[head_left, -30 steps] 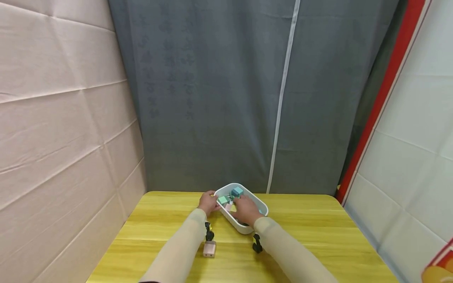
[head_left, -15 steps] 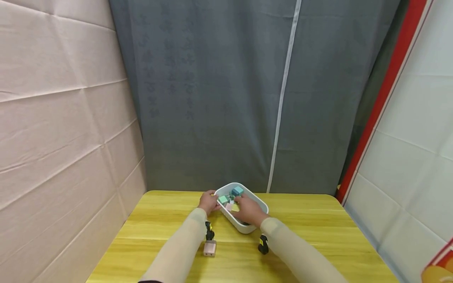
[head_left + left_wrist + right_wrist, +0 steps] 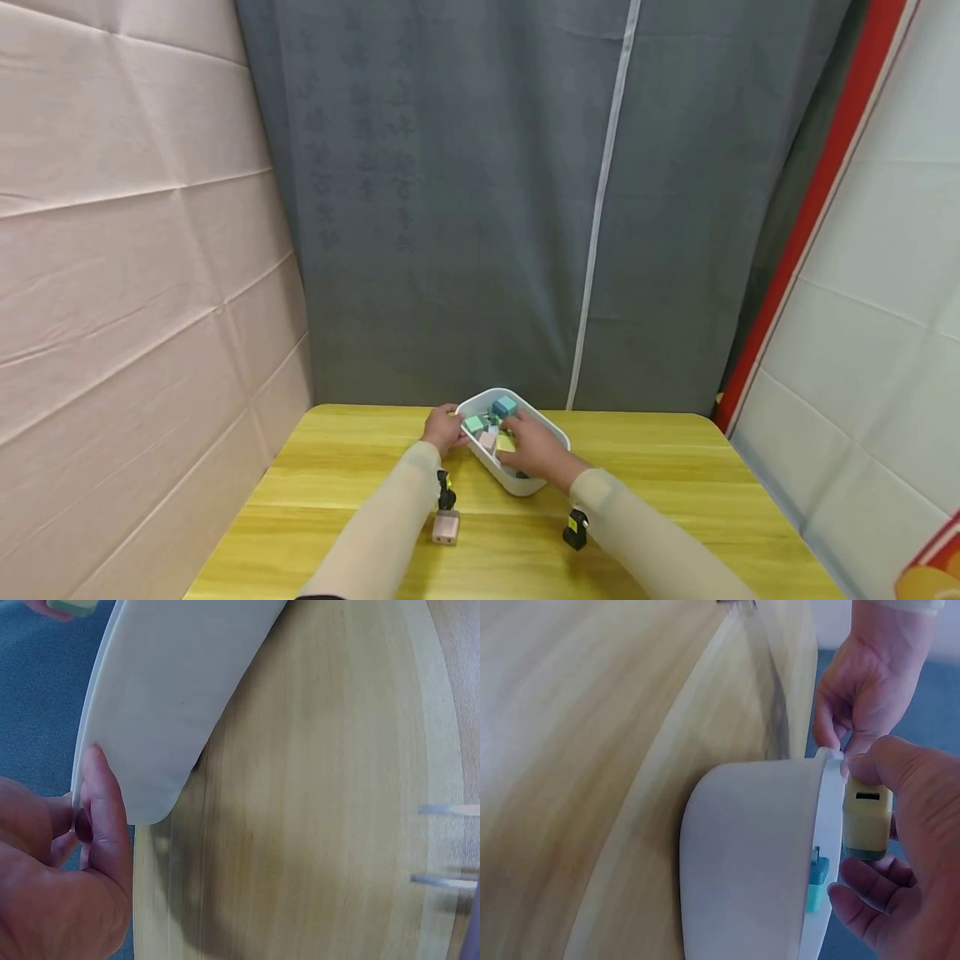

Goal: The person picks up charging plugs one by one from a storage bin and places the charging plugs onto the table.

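A white bin (image 3: 495,473) holds several small block-like chargers, including a blue one (image 3: 504,407), a green one (image 3: 473,424) and a pink one (image 3: 487,441). My left hand (image 3: 442,429) grips the bin's left rim, thumb on the outer wall in the left wrist view. Over the bin, my right hand (image 3: 542,454) pinches a yellow USB charger (image 3: 868,814) between thumb and fingers. Its USB slot shows in the right wrist view, at the level of the rim. A teal charger with a prong (image 3: 819,870) pokes above the rim there.
A pink charger (image 3: 446,527) stands on the yellow wooden table (image 3: 637,467) beside my left forearm; its prongs (image 3: 442,883) show in the left wrist view. Behind the table hangs a grey curtain (image 3: 450,250). Pale cloth walls flank both sides.
My right hand has drawn back slightly to the right within the bin, with the yellow charger now between its fingers. My left hand stays on the rim.
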Motion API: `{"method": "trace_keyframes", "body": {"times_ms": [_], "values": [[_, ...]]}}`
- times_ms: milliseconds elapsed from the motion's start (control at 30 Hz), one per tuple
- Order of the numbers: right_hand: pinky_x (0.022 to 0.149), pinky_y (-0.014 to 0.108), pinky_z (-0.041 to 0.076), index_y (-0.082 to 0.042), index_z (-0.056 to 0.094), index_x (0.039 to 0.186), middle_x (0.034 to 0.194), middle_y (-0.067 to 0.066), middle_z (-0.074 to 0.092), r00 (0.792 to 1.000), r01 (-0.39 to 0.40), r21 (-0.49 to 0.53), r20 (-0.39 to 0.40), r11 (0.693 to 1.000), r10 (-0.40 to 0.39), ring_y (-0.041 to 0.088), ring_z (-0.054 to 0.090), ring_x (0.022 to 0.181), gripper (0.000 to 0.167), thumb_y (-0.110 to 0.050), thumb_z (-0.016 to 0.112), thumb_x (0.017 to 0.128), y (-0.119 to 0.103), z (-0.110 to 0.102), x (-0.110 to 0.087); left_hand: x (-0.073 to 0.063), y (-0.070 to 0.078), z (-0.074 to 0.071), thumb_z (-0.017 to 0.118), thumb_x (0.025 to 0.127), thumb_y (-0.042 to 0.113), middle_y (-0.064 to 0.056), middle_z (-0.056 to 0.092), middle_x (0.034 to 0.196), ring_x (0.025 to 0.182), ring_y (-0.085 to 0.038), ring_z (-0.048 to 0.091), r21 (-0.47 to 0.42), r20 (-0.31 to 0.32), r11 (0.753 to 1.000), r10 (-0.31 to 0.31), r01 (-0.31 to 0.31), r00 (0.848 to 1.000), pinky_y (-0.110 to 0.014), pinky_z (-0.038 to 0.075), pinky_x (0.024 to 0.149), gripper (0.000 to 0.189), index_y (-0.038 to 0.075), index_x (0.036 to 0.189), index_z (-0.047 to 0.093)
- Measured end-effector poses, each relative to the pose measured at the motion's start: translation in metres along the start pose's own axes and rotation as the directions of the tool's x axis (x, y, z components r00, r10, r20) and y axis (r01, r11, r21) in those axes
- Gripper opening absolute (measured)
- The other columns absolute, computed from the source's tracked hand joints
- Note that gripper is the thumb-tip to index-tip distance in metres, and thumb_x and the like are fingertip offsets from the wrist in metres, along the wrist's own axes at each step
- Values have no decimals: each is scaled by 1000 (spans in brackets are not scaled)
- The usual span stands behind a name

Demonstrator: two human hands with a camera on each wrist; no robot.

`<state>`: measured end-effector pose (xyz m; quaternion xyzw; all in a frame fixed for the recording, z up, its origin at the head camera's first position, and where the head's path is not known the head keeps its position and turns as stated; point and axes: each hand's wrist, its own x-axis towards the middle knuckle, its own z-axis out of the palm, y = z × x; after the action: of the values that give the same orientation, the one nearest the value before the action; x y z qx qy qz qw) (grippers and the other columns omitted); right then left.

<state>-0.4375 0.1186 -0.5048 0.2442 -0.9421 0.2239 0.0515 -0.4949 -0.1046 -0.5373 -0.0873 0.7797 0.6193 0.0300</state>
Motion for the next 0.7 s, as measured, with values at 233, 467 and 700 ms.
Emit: {"method": "trace_keyframes", "body": {"times_ms": [233, 467, 700], "values": [[85, 40, 59, -9, 74, 130, 115, 5, 61, 997, 78, 29, -12, 996, -78, 18, 58, 94, 47, -28, 91, 90, -10, 2, -15, 0, -1, -1, 57, 117, 13, -21, 67, 111, 75, -18, 69, 7, -7, 1000, 14, -14, 1000, -34, 69, 77, 43, -1, 157, 55], [73, 29, 51, -11, 74, 130, 110, 0, 56, 993, 120, 45, -2, 992, -120, 13, 54, 88, 47, -27, 90, 89, -24, 5, -28, 0, -2, -3, 58, 116, 10, -18, 68, 100, 70, -15, 66, 4, -9, 999, 33, -33, 999, -36, 69, 75, 39, -3, 152, 59], [75, 24, 51, -18, 74, 129, 112, -5, 55, 993, 107, 93, 46, 990, -112, 9, 55, 89, 44, -29, 93, 91, -38, 13, -36, 0, -1, -6, 58, 115, 9, -20, 68, 102, 70, -15, 65, 12, -13, 999, 42, -42, 999, -36, 70, 76, 39, -4, 152, 59]]}}
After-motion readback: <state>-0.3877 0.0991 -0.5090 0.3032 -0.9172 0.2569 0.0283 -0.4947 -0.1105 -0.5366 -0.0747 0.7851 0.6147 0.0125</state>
